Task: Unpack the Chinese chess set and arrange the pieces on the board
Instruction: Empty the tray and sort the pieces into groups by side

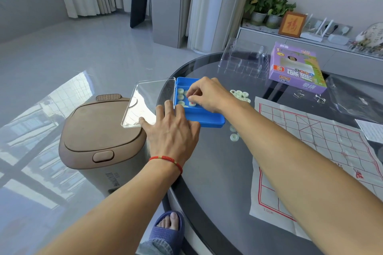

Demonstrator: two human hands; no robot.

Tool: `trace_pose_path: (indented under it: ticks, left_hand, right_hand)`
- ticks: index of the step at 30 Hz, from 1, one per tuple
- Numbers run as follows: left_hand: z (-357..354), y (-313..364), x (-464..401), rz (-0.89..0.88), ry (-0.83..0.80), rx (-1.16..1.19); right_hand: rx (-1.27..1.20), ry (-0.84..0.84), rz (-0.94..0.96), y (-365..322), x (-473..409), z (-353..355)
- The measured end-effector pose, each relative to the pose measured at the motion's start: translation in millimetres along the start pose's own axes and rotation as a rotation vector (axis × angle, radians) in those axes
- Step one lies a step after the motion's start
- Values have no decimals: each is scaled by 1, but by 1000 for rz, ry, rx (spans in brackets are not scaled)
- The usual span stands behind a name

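A blue plastic case [204, 119] lies open at the table's left edge, its clear lid [145, 103] hanging out past the rim. Several pale round chess pieces [180, 97] sit inside it. My right hand [207, 95] reaches into the case and pinches a piece with a red mark [192, 104]. My left hand [172, 128] rests flat on the case's near left corner and the lid's hinge edge. A small pile of pieces [240, 95] lies on the table behind the case, and two more pieces [233, 133] lie in front of it. The paper board [310, 143] with red lines is spread out at the right.
A purple chess box [296, 68] and a clear plastic insert [242, 60] stand at the back of the round dark glass table [217, 172]. A brown lidded bin [97, 136] stands on the floor left of the table. A white paper sheet [371, 130] lies at the far right.
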State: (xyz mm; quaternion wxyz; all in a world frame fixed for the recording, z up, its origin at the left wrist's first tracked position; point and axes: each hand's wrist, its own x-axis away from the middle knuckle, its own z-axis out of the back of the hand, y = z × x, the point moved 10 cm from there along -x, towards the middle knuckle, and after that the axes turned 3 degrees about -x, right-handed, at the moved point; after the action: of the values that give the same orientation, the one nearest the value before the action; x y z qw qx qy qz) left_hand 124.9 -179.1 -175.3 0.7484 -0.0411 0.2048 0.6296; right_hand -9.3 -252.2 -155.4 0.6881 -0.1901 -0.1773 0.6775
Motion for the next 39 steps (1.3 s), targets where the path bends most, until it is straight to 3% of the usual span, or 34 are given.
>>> trace_pose_path:
  ticks: [8,23,28,33,39]
  left_hand:
    - [0,0,-1,-4,-2,9]
    - [-2,-1,0,-5,-1,2]
    - [-2,-2,0,-1,10,5]
    - [-4,-4,0,-3,4,35]
    - [-2,-8,1,14,8,74]
  right_hand:
    - [42,41,7,-11,-7,-10]
    - [113,-39,-37,8,-7,0]
    - [145,10,18,2,-3,8]
    - [23,204,-8,15,24,69]
    - [9,65,-160,31,99,71]
